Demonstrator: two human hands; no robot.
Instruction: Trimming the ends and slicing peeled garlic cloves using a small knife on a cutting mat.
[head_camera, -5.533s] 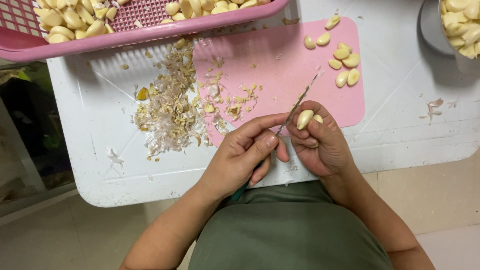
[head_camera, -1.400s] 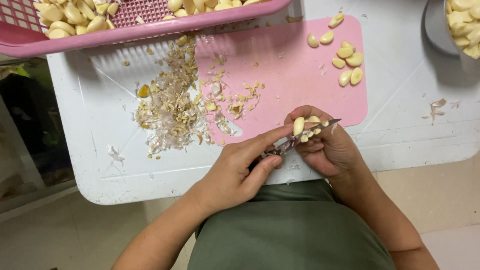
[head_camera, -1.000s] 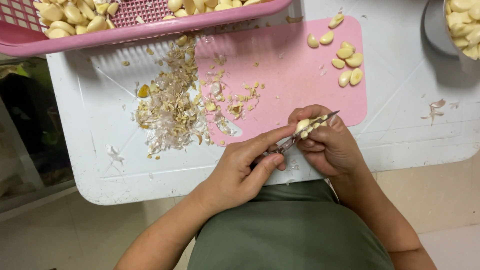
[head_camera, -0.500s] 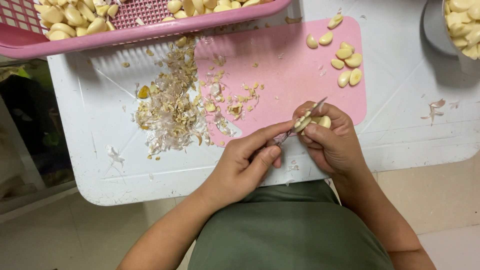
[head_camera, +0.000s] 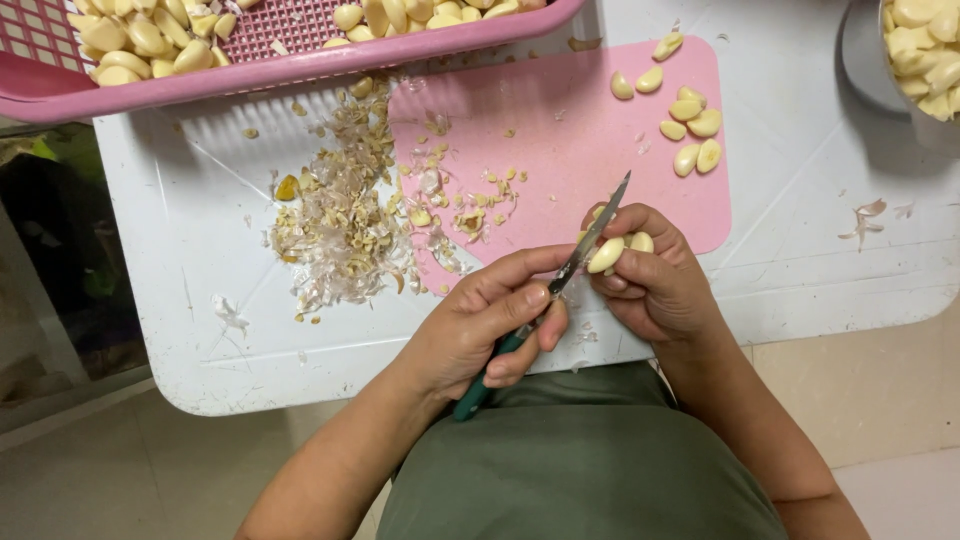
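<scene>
A person seated at a white table trims garlic, the left hand wrapped around the green handle of a small knife whose blade angles up and away over a pink cutting board. The right hand pinches a peeled garlic clove between thumb and fingertips, with the blade touching the clove's end; at least 1 more clove appears tucked in the same hand. Judging by what lies around, the work looks well under way but far from finished: a loose group of 7 peeled cloves sits on the far right corner of the board, a metal bowl at the table's upper right edge holds many more, and a heap of papery skins and trimmed ends spreads across the board's left edge onto the table. A pink slotted basket along the far side, only partly in view, holds a good many cloves, seemingly awaiting the knife.
</scene>
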